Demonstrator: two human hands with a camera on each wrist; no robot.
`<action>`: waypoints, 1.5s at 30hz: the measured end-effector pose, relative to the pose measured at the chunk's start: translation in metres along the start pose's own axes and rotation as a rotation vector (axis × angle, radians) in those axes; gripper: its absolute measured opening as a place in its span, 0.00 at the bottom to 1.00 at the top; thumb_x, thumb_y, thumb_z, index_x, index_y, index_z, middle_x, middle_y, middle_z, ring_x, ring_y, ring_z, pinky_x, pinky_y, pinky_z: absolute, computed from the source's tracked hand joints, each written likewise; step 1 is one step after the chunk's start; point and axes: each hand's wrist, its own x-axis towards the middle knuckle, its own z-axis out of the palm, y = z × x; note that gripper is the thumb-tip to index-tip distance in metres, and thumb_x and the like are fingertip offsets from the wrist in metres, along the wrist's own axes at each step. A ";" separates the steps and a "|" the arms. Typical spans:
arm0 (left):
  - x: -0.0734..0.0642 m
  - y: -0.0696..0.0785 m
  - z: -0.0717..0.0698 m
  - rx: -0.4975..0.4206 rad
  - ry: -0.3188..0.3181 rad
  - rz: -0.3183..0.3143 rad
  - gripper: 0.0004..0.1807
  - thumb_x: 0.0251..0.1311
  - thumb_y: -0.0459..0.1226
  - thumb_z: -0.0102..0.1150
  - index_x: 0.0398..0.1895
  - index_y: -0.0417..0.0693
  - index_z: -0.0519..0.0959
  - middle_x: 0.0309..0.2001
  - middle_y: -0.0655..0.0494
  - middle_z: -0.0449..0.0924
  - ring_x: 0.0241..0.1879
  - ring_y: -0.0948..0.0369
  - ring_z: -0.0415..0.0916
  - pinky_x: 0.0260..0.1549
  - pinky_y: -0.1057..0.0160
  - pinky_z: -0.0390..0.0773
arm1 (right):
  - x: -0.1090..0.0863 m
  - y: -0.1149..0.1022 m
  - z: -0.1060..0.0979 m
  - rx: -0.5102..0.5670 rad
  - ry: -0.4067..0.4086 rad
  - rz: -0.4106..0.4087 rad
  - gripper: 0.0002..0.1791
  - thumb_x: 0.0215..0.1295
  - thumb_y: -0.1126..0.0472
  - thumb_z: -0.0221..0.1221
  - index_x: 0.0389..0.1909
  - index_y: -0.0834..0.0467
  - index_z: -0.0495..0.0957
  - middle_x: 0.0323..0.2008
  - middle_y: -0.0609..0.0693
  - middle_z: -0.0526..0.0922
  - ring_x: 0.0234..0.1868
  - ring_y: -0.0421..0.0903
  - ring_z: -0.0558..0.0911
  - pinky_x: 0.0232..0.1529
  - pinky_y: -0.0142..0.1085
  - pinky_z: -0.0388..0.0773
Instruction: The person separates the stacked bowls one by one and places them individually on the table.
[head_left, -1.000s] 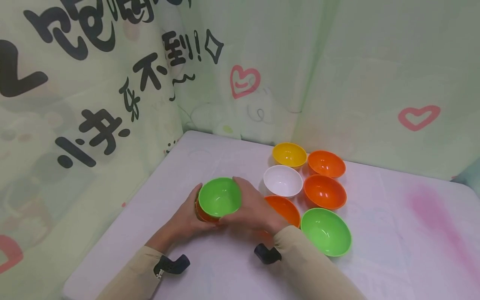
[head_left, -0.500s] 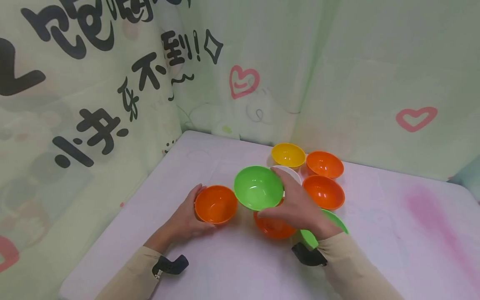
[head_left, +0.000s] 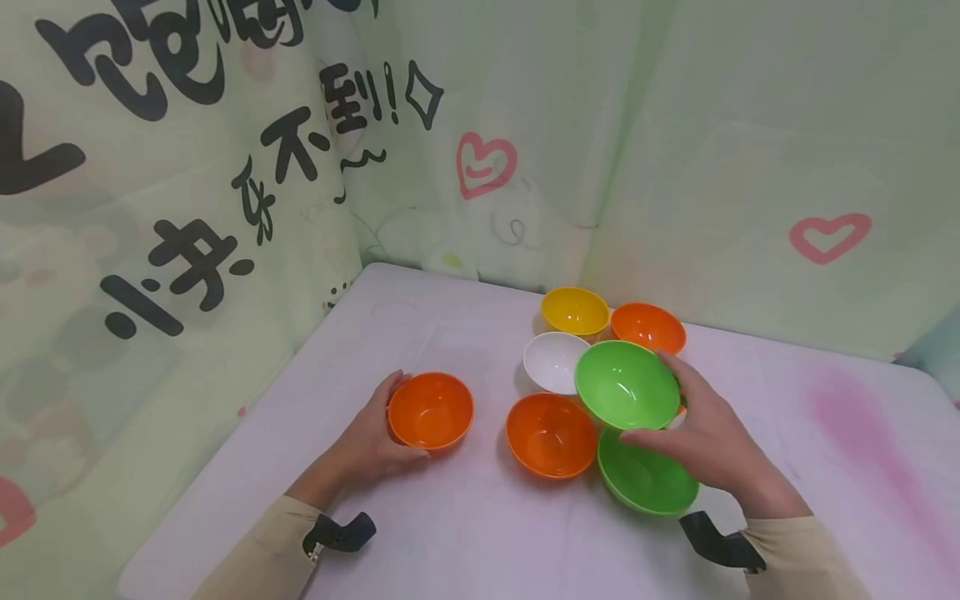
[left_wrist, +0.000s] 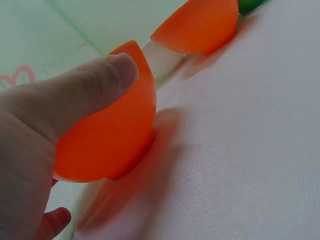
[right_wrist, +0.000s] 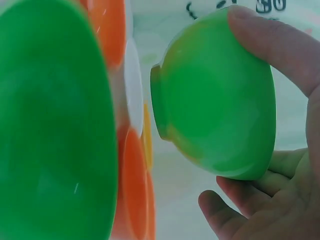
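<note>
My left hand (head_left: 367, 437) grips an orange bowl (head_left: 431, 410) by its left side. In the left wrist view the thumb (left_wrist: 107, 80) presses on that bowl's outer wall near the rim; whether its foot touches the table cannot be told. My right hand (head_left: 716, 437) holds a green bowl (head_left: 627, 385) by the rim, thumb on one side and fingers on the other. This bowl is raised, as its bare foot (right_wrist: 159, 102) shows in the right wrist view. Below it stands a second green bowl (head_left: 647, 475), with another orange bowl (head_left: 551, 436) beside it.
A white bowl (head_left: 550, 363), a yellow bowl (head_left: 575, 311) and an orange bowl (head_left: 649, 327) stand behind. The raised green bowl nearly hides one more orange bowl. Printed cloth (head_left: 712, 167) hangs along the back and left edges of the white-covered table (head_left: 465, 533).
My right hand has lifted the green bowl out of the orange bowl in my left hand and carried it right, past the white bowl. The left hand has stayed in place.
</note>
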 end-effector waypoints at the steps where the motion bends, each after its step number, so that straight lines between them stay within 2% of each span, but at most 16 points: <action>1: 0.000 0.000 0.000 0.000 0.003 0.000 0.66 0.41 0.38 0.81 0.80 0.47 0.45 0.76 0.49 0.55 0.71 0.48 0.59 0.64 0.44 0.67 | -0.002 0.005 -0.002 0.003 0.005 0.012 0.63 0.51 0.45 0.75 0.79 0.59 0.46 0.66 0.63 0.66 0.60 0.65 0.69 0.51 0.64 0.72; 12: 0.000 0.002 0.000 -0.023 -0.005 -0.012 0.66 0.41 0.37 0.81 0.80 0.46 0.44 0.77 0.48 0.54 0.72 0.48 0.58 0.63 0.43 0.67 | -0.031 0.067 -0.029 -0.008 0.090 0.134 0.65 0.57 0.47 0.72 0.80 0.62 0.36 0.72 0.74 0.53 0.64 0.77 0.59 0.52 0.72 0.63; 19: -0.001 0.001 -0.001 -0.008 0.012 0.017 0.67 0.40 0.39 0.82 0.80 0.47 0.44 0.76 0.50 0.54 0.71 0.49 0.59 0.63 0.45 0.69 | -0.040 0.092 -0.036 -0.015 0.111 0.210 0.63 0.61 0.45 0.69 0.78 0.66 0.34 0.72 0.78 0.49 0.63 0.76 0.58 0.51 0.68 0.62; 25: -0.001 0.001 -0.002 -0.010 0.006 0.022 0.66 0.41 0.39 0.82 0.80 0.46 0.45 0.76 0.49 0.55 0.70 0.48 0.59 0.63 0.46 0.69 | -0.048 0.110 -0.034 -0.033 0.102 0.293 0.64 0.62 0.41 0.67 0.77 0.68 0.32 0.72 0.78 0.46 0.64 0.77 0.55 0.53 0.72 0.60; 35: 0.003 0.001 -0.004 -0.012 0.000 0.016 0.66 0.41 0.40 0.81 0.79 0.46 0.45 0.76 0.48 0.54 0.71 0.48 0.59 0.62 0.45 0.69 | -0.054 0.122 -0.029 -0.072 0.036 0.357 0.66 0.62 0.39 0.65 0.75 0.72 0.30 0.71 0.80 0.44 0.65 0.78 0.53 0.56 0.72 0.58; 45: 0.003 0.002 -0.008 -0.001 -0.016 0.006 0.65 0.42 0.38 0.81 0.79 0.46 0.45 0.76 0.46 0.54 0.71 0.47 0.57 0.63 0.43 0.69 | -0.058 0.124 -0.022 -0.060 0.019 0.350 0.66 0.63 0.40 0.65 0.74 0.73 0.29 0.71 0.80 0.40 0.67 0.80 0.50 0.58 0.74 0.54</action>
